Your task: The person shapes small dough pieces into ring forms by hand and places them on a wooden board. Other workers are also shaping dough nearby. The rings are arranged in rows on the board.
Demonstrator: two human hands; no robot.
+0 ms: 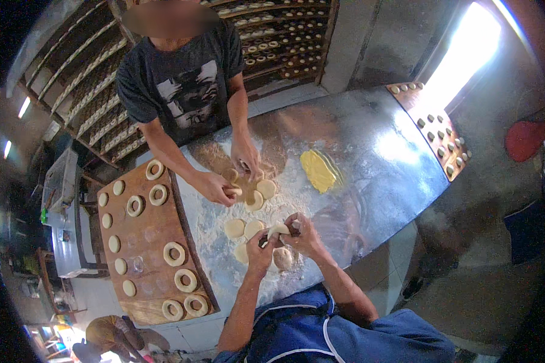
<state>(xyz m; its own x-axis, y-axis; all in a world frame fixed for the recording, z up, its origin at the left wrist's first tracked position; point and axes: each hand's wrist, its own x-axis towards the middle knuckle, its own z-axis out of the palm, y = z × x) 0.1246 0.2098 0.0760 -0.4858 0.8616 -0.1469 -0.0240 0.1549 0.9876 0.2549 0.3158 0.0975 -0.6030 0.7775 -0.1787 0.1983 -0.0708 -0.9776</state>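
together, the left hand (261, 251) and right hand (306, 237) pinch one pale dough piece (278, 229).

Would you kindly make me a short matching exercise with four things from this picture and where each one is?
Things
1. Yellow lump
2. Wooden board
3. Dough piece
4. Red object

Places
A. Held in the person's left hand and right hand
B. Near the picture's right edge
C. Around the middle of the metal table
D. At the picture's left, bearing dough rings and discs

Pairs: 1-C, 2-D, 3-A, 4-B
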